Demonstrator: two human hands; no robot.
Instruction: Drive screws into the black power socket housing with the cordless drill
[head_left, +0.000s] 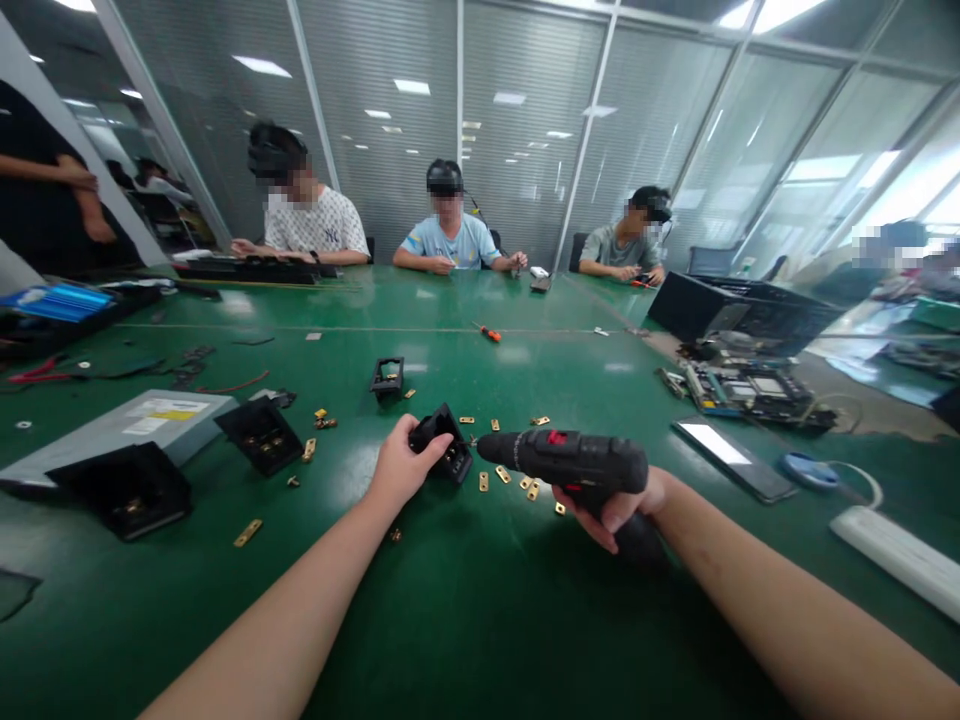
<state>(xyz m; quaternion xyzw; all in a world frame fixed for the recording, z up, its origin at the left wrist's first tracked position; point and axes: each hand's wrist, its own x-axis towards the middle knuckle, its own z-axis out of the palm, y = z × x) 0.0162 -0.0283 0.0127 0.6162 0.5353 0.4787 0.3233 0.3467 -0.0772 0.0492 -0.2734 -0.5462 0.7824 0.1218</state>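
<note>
My left hand [409, 460] is closed round a black plastic socket housing [453, 462], tilted so that its hollow side faces right. In my right hand [611, 510] is a black cordless drill [566, 458], gripped by its handle and lying level. Its tip points left, close to the housing; whether the two touch I cannot tell. Several small brass plates [484, 482] with holes are scattered on the table beneath the drill. Another black housing [388, 378] stands just beyond my left hand. Two more housings, one [262, 436] behind the other [124, 490], sit at the left with brass pieces inside.
On the green table [420, 620], a silver drive box [150, 425] lies left. An orange screwdriver [489, 333] is farther off. To the right are a phone [731, 458], a white power strip [900, 550], a circuit board [750, 385] and a black case [739, 310]. People sit across the table.
</note>
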